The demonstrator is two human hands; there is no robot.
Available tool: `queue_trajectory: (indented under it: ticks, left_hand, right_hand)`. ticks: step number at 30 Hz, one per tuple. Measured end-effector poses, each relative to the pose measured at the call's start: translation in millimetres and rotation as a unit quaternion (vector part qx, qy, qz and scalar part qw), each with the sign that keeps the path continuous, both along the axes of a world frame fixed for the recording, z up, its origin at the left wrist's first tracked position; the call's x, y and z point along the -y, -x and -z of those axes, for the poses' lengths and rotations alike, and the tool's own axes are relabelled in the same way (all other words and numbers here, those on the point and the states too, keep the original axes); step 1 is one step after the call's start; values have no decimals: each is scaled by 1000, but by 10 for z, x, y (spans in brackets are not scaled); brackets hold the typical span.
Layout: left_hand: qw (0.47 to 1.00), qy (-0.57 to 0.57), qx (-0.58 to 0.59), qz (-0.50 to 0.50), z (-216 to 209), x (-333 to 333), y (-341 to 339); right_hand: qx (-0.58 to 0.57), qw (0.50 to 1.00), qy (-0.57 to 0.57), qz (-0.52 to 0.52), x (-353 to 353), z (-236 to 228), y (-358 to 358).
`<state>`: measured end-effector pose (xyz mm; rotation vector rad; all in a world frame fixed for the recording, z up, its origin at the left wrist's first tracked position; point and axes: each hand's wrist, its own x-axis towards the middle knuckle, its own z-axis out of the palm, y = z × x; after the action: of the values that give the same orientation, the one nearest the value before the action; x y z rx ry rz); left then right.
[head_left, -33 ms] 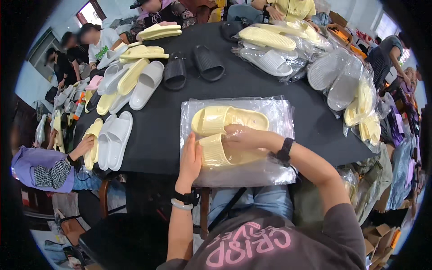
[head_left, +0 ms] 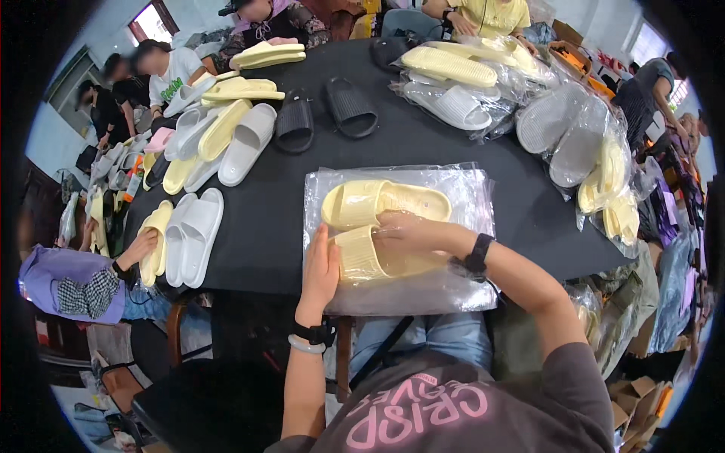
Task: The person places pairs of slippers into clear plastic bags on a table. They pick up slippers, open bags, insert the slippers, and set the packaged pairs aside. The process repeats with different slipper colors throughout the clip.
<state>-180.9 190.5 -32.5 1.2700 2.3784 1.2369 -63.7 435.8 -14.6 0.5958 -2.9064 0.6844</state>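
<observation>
A pair of pale yellow slide slippers lies side by side in a clear plastic bag [head_left: 408, 298], toes to the left. My right hand [head_left: 411, 232] reaches in from the right, apparently inside the bag, and grips the nearer slipper [head_left: 355, 255] by its strap opening. Its fingertips are partly hidden by the strap. Beyond it rests the farther slipper [head_left: 361, 202], just touching or very close to that hand. Flat against the toe of the nearer slipper, outside the plastic, is my left hand [head_left: 320, 264], fingers stretched out.
Loose yellow, grey and white slippers [head_left: 248, 143] crowd the left of the black table [head_left: 257, 234]. Two black slippers [head_left: 350, 107] lie beyond the bag. Bagged slippers [head_left: 570, 132] pile up at the right. A co-worker's hand [head_left: 142, 244] touches yellow slippers at the left edge.
</observation>
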Motion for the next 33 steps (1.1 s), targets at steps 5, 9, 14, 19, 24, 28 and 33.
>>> queue_trajectory:
  ticks: [5, 9, 14, 19, 24, 28, 33]
  left_hand:
    - [999, 28, -28, -27, -19, 15, -33]
    - [997, 53, -35, -33, -76, -19, -72]
    - [994, 86, -74, -1, -92, -39, -67]
    - [969, 176, -159, 75, -197, -2, -72]
    - [941, 220, -256, 40, -226, -76, -262]
    - [919, 198, -340, 36, 31, -60, -210]
    - [931, 131, -338, 36, 327, 149, -166]
  right_hand:
    - [19, 995, 89, 35, -69, -246, -275]
    - [65, 984, 120, 118, -357, -345, -872]
    - [0, 949, 182, 259, -576, -136, -1753]
    - [-20, 873, 164, 458, -711, -310, -2563]
    - [-210, 789, 159, 555, -112, -1052, -2498]
    - [-184, 869, 142, 436, 580, -1408, -1867]
    - [-89, 925, 164, 330, 1312, -901, -849]
